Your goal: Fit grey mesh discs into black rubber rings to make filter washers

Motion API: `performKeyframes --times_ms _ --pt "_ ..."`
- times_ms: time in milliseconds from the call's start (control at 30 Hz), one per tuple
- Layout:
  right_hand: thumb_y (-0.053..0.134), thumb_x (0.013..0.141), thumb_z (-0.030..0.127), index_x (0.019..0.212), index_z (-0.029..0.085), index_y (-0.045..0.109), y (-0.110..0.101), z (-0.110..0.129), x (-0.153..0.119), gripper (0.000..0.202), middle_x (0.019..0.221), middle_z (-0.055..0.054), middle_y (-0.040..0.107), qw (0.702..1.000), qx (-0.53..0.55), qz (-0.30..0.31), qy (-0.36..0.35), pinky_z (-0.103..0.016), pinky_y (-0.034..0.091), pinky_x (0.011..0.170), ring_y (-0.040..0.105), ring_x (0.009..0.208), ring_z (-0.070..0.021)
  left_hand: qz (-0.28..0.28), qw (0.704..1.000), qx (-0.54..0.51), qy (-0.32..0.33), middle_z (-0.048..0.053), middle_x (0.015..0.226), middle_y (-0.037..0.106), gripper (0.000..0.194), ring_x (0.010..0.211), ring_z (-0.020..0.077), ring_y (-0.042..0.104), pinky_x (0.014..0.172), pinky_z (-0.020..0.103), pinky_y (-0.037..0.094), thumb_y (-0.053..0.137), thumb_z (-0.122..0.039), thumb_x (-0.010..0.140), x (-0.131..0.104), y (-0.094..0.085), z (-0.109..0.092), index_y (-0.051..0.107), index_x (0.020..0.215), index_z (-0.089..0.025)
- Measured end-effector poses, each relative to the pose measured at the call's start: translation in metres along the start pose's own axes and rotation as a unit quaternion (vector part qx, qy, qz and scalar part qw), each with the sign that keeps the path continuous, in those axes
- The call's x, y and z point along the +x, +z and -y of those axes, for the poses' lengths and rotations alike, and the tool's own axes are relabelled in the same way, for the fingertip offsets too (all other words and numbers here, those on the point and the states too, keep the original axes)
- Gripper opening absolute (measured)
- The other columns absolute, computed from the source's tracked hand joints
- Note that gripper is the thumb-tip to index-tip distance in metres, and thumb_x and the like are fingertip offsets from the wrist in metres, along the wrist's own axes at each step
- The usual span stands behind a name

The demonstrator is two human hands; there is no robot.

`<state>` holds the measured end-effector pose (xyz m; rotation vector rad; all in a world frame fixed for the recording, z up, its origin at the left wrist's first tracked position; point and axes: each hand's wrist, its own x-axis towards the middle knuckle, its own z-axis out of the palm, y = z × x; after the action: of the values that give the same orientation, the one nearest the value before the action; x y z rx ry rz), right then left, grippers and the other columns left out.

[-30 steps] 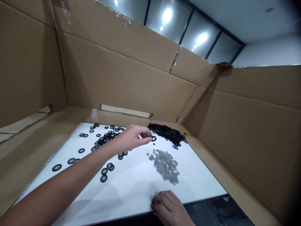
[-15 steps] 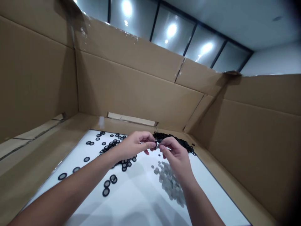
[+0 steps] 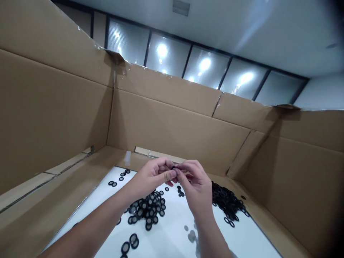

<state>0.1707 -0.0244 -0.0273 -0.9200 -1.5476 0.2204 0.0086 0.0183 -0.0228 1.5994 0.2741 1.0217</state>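
Observation:
My left hand [image 3: 157, 172] and my right hand [image 3: 195, 181] meet above the white board, fingertips pinched together around a small black ring [image 3: 173, 167] that is mostly covered by the fingers. Below my left hand lies a pile of black rings with grey centres [image 3: 147, 208]. To the right of my right hand is a heap of plain black rings [image 3: 228, 200]. Grey translucent discs [image 3: 191, 235] show partly from behind my right forearm.
Tall cardboard walls [image 3: 166, 122] surround the white board [image 3: 166, 229] on the left, back and right. A few ringed discs [image 3: 130, 243] lie near the front, others at the back left. Lit window panels are beyond the box.
The view has shifted, so the box and board sit lower and more of the ceiling shows. My hands have come closer together, my right fingers now pressing against my left fingertips.

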Motion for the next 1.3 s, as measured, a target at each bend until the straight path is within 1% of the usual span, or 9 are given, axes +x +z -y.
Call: performKeyframes --times_ms 100,167,300,467,700,933,1100,1200,1300 --pt "0.068 0.087 0.035 0.099 0.025 0.067 0.0 0.0 0.003 0.016 0.086 -0.002 0.061 0.998 0.029 0.018 0.043 -0.025 0.052 0.057 0.062 0.073 -0.015 0.008 1.0 -0.022 0.003 0.005 0.085 0.068 0.021 0.079 0.0148 0.066 0.072 0.027 0.054 0.067 -0.034 0.09 0.0 -0.003 -0.001 0.063 0.092 -0.014" --pt "0.065 0.089 0.04 0.089 0.021 0.061 -0.002 -0.002 0.004 0.019 0.074 0.001 0.059 0.995 0.05 0.056 0.068 -0.023 0.046 0.051 0.057 0.061 -0.0123 0.01 0.999 -0.046 -0.003 0.004 0.079 0.069 0.021 0.073 0.0144 0.067 0.068 0.026 0.054 0.067 -0.035 0.09 0.001 -0.003 -0.001 0.061 0.09 -0.015" --pt "0.049 0.098 0.044 0.07 0.02 0.049 -0.004 -0.004 0.005 0.037 0.059 0.003 0.052 0.993 0.007 0.114 0.013 -0.023 0.038 0.05 0.047 0.054 -0.0103 0.004 0.998 -0.047 -0.032 0.005 0.074 0.071 0.026 0.069 0.0155 0.069 0.068 0.028 0.055 0.066 -0.038 0.09 0.0 -0.001 0.0 0.06 0.088 -0.014" --pt "0.044 0.1 0.041 0.063 0.021 0.041 0.002 -0.007 0.001 0.041 0.056 0.004 0.043 0.996 -0.051 0.05 -0.049 -0.024 0.033 0.05 0.04 0.051 -0.0107 0.005 1.0 -0.013 -0.028 0.006 0.073 0.071 0.027 0.07 0.0158 0.069 0.069 0.028 0.056 0.061 -0.039 0.094 -0.003 0.007 -0.002 0.059 0.087 -0.013" --pt "0.041 0.101 0.038 0.066 0.021 0.041 0.016 -0.012 -0.005 0.039 0.056 0.005 0.041 0.999 0.034 -0.005 -0.034 -0.023 0.033 0.05 0.039 0.051 -0.0102 -0.035 0.999 -0.004 -0.011 0.002 0.069 0.07 0.025 0.065 0.0132 0.068 0.065 0.025 0.055 0.059 -0.037 0.095 -0.008 0.014 -0.004 0.057 0.085 -0.014" --pt "0.042 0.101 0.036 0.066 0.021 0.043 0.009 -0.011 -0.006 0.038 0.058 0.004 0.042 0.998 -0.001 -0.012 -0.068 -0.025 0.034 0.051 0.04 0.052 -0.0105 -0.016 0.999 0.036 -0.026 0.002 0.072 0.072 0.023 0.068 0.0135 0.069 0.068 0.026 0.056 0.059 -0.038 0.096 -0.011 0.012 -0.006 0.056 0.088 -0.016" --pt "0.043 0.1 0.028 0.066 0.021 0.041 0.007 -0.009 -0.005 0.035 0.059 0.004 0.04 0.994 -0.037 0.017 -0.105 -0.024 0.031 0.051 0.039 0.051 -0.0095 0.028 0.994 0.079 -0.071 0.004 0.075 0.074 0.021 0.072 0.0142 0.071 0.068 0.025 0.057 0.059 -0.035 0.095 -0.013 0.003 -0.02 0.057 0.087 -0.016" --pt "0.046 0.099 0.024 0.065 0.02 0.041 0.011 -0.01 -0.005 0.034 0.059 0.005 0.039 0.989 -0.059 0.029 -0.132 -0.024 0.03 0.05 0.038 0.051 -0.009 0.058 0.991 0.063 -0.106 0.006 0.079 0.074 0.02 0.076 0.0153 0.071 0.071 0.027 0.059 0.062 -0.033 0.094 -0.013 -0.003 -0.025 0.058 0.087 -0.015" --pt "0.047 0.099 0.023 0.066 0.02 0.043 0.019 -0.011 -0.007 0.033 0.057 0.005 0.044 0.991 -0.042 -0.013 -0.126 -0.023 0.032 0.05 0.041 0.05 -0.0088 0.051 0.994 0.015 -0.091 0.003 0.08 0.07 0.018 0.078 0.0134 0.068 0.071 0.026 0.06 0.063 -0.031 0.093 -0.011 -0.003 -0.021 0.063 0.094 -0.013"
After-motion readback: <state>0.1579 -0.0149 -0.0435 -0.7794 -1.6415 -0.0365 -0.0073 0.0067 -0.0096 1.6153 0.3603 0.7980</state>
